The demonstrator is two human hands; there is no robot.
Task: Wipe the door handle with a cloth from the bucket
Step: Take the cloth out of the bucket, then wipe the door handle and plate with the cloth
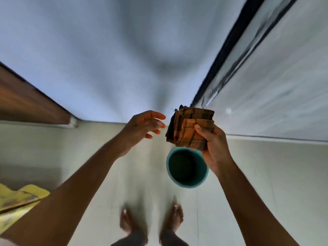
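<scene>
cloth, folded orange plaid, sits just above the teal bucket on the floor, pinched by thumb and fingers of the right hand. left of the cloth, the left hand hovers spread and empty. pickup looks done; no door handle is clearly visible, so finding and reaching it probably comes next.

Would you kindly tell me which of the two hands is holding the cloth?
The right hand grips the folded orange checked cloth above the teal bucket; the left hand is open and empty.
</scene>
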